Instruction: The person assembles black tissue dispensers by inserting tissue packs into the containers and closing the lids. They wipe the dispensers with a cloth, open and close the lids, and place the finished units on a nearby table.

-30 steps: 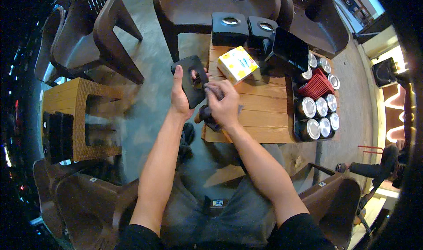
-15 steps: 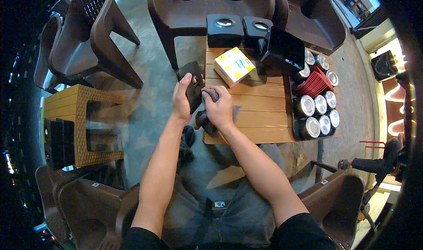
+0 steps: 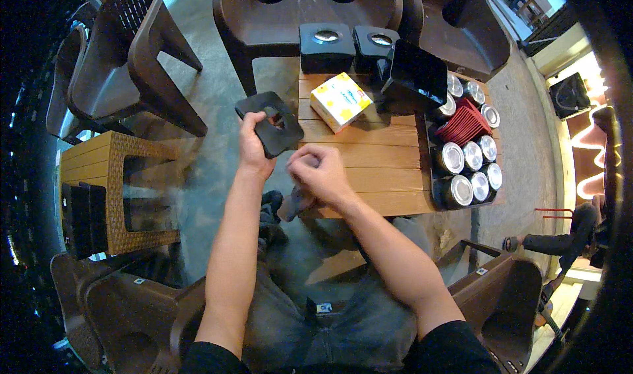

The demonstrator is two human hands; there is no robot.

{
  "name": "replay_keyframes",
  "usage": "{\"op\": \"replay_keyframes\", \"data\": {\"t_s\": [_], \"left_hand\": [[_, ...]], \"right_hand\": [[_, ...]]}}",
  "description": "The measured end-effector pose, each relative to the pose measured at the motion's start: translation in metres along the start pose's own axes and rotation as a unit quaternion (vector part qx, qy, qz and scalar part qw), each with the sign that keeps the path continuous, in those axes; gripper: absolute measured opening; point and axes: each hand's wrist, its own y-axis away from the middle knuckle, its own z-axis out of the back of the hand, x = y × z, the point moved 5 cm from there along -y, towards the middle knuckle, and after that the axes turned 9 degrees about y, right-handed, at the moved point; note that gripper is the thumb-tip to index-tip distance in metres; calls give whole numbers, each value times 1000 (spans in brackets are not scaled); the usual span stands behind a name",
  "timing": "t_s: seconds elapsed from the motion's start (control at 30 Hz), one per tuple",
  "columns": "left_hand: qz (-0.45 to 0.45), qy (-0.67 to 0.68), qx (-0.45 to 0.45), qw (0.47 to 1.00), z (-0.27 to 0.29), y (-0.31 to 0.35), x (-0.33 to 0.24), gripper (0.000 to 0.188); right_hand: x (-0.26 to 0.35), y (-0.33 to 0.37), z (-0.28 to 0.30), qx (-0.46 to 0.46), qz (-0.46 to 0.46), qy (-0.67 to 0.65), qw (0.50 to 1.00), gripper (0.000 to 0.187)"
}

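Observation:
My left hand (image 3: 252,148) grips a flat black tissue box cover (image 3: 283,135) with an opening in its middle, held up at the table's left edge. Its fingers show through the opening and the thumb lies on the near side. Just right of it, my right hand (image 3: 324,177) is closed on a dark grey cloth (image 3: 298,204) that hangs below the fist, slightly blurred. This hand is a small gap away from the cover. Beyond my hands, a yellow and white tissue pack (image 3: 341,102) lies on the wooden table (image 3: 376,160).
Two black tissue boxes (image 3: 327,57) and a tilted black container (image 3: 415,77) stand at the table's far side. A tray on the right holds several silver-lidded jars (image 3: 453,158) and a red slatted holder (image 3: 465,122). Brown chairs (image 3: 303,18) surround the table; a small table (image 3: 86,160) stands left.
The cover has turned in my left hand so its broad face shows more, and it sits slightly farther left. My right hand with the cloth has come away from it, slightly lower.

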Motion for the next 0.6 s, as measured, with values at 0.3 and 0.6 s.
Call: {"op": "replay_keyframes", "data": {"t_s": [0.3,0.6], "left_hand": [[14,-229,-17,973,-3,11,23,65],[-76,-714,-135,683,12,17,18,74]], "right_hand": [[15,-11,135,-265,7,205,942,71],[-2,-35,130,-279,5,375,884,139]]}}
